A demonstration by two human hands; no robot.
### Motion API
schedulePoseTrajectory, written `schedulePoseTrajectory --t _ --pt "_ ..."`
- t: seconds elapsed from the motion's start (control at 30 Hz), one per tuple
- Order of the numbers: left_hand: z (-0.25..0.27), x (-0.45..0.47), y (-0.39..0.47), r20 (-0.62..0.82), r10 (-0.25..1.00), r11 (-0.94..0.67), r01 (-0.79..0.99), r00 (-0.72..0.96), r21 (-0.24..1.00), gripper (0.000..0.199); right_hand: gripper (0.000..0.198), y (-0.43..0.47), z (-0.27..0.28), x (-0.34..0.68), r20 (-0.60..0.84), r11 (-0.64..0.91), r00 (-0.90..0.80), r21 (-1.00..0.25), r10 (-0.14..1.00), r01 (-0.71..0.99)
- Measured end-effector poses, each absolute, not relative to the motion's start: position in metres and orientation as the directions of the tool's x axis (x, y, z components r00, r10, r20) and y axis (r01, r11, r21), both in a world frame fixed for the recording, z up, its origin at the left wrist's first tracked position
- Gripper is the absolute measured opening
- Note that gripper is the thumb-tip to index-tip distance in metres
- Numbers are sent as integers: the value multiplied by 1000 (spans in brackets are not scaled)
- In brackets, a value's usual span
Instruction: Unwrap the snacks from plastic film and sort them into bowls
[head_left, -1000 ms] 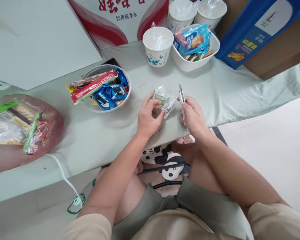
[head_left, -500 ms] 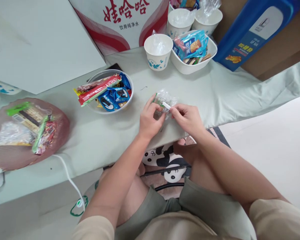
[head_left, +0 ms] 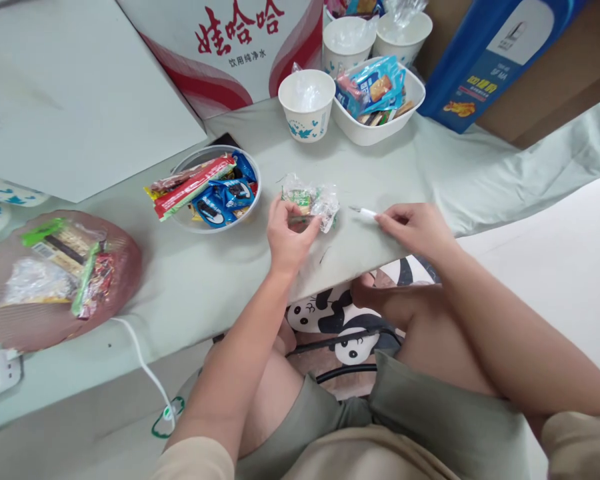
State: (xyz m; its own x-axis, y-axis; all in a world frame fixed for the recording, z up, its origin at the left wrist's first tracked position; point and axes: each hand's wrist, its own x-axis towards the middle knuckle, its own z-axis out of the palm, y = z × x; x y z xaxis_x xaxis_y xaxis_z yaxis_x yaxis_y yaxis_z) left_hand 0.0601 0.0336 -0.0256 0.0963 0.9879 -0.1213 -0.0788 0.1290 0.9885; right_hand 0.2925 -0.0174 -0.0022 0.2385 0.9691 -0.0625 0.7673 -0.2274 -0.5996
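Note:
My left hand (head_left: pixel 292 235) is pinched on a crinkled clear plastic packet (head_left: pixel 325 203) at the table's front part. Inside or beneath its film shows a green-printed piece, whose kind I cannot tell. My right hand (head_left: pixel 414 228) holds a small white knife-like tool (head_left: pixel 364 213) between thumb and fingers. Its thin grey tip points left toward the packet, with a gap between them. Left of my left hand stands a clear round tub (head_left: pixel 254 207) of wrapped snacks, with a long red packet (head_left: pixel 195 187) lying across its top.
A pink ribbed bowl (head_left: pixel 130 267) of wrapped snacks sits at the left, near a white cable (head_left: pixel 140 360). Behind stand a paper cup (head_left: pixel 307 107), a white snack tub (head_left: pixel 375 133), a water carton (head_left: pixel 240 73) and a blue bottle (head_left: pixel 460 73). The table edge lies just before my hands.
My right hand has drawn the white tool away from the packet to the right. My left hand keeps the packet, which shows more of its green print. The view has shifted slightly.

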Motion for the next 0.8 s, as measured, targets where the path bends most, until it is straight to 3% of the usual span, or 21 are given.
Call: schedulePoseTrajectory --t 0.13,0.2,0.27,0.33,0.4,0.47,0.57,0.8 --pt "-31 62 32 89 994 -100 200 64 975 58 30 -16 -11 318 80 -298 373 -456 925 839" --pt "-33 63 33 144 987 -160 350 73 923 52 31 -13 -13 321 204 -258 365 -415 908 873" --pt "-36 63 35 223 972 -234 450 78 862 32 37 -12 -13 314 330 -112 276 -440 903 891" --pt "-37 62 38 301 951 -298 485 75 822 12 42 -12 -12 299 402 129 94 -493 911 860" --pt "-38 61 41 336 939 -327 487 72 810 12 49 -14 -11 280 408 344 -126 -520 904 782" --pt "-38 59 42 341 938 -328 489 65 808 16 53 -15 -13 264 351 428 -271 -525 896 736" --pt "-38 56 43 330 944 -296 479 12 827 19 52 -13 -18 255 267 404 -305 -539 914 740" --pt "-32 52 45 59 993 -93 359 105 929 17 15 -11 -22 271 321 393 -232 -669 918 630"
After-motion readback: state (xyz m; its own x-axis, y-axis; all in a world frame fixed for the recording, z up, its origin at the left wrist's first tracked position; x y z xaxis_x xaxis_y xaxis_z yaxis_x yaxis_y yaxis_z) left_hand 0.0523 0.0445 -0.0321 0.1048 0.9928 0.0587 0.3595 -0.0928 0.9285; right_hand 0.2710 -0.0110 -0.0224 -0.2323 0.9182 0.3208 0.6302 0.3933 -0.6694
